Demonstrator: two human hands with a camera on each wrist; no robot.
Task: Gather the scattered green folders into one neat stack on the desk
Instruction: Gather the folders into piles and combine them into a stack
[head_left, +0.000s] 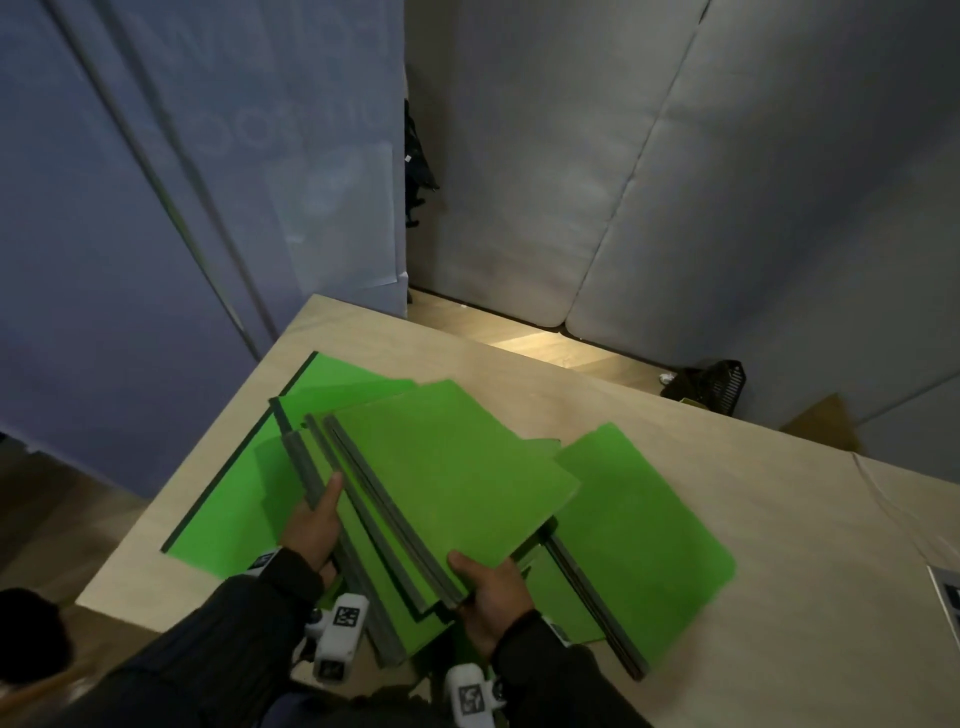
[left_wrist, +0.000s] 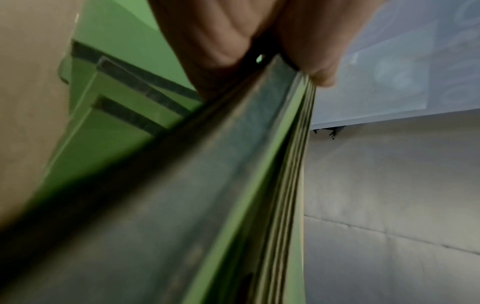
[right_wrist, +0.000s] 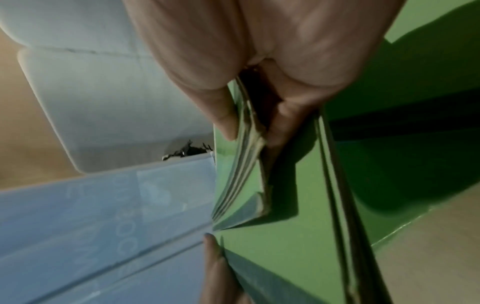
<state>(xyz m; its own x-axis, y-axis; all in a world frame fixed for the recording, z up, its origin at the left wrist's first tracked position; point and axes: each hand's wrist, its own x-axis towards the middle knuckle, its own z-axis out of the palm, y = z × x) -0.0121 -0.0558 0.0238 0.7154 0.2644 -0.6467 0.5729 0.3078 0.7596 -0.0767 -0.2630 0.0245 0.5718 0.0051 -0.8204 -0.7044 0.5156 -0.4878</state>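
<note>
Both hands held a fanned bundle of folders.
Left hand gripped spines, right hand pinched a corner; uneven grips could spill it over the desk edge.

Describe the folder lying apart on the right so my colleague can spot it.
On the wooden desk, look right of the fanned bundle gripped by both hands. That folder lies flat, its dark spine pointing toward the person, and no hand touches it.

A held bundle of folders sits mid-frame above folders lying left and right on the surface.
</note>
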